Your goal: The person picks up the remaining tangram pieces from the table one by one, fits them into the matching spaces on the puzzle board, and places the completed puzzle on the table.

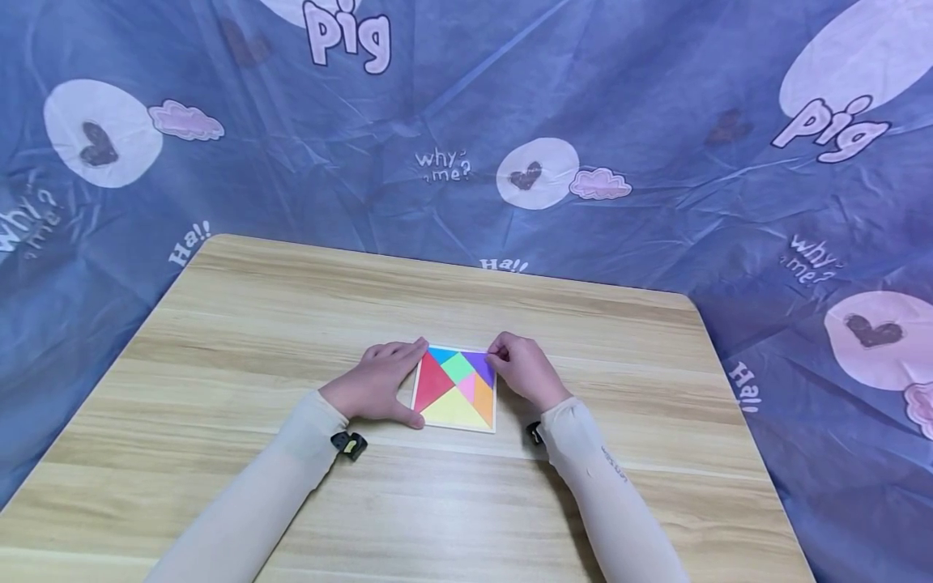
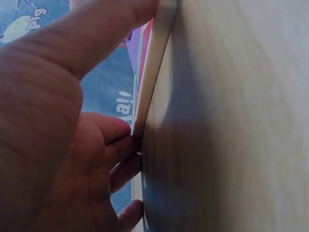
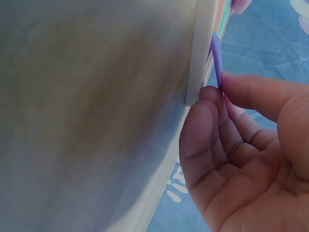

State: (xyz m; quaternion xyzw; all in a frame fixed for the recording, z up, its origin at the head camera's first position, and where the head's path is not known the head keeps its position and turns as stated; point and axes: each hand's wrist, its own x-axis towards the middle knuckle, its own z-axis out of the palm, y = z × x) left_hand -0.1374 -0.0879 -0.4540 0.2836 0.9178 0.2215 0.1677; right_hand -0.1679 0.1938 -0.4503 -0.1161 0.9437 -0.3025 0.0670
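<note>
A square tangram tray with a pale rim lies on the table, filled with flat coloured pieces. My left hand rests at its left side, thumb at the near corner and fingertips by the far corner. In the left wrist view, the thumb lies against the rim. Between thumb and forefinger, my right hand pinches the purple triangle at the far right corner. That piece tilts up out of the tray in the right wrist view. Red, yellow, green, blue, pink and orange pieces lie flat.
The wood-grain table has rounded far corners. Behind it and at both sides hangs a blue printed cloth. Dark wrist devices sit at both cuffs.
</note>
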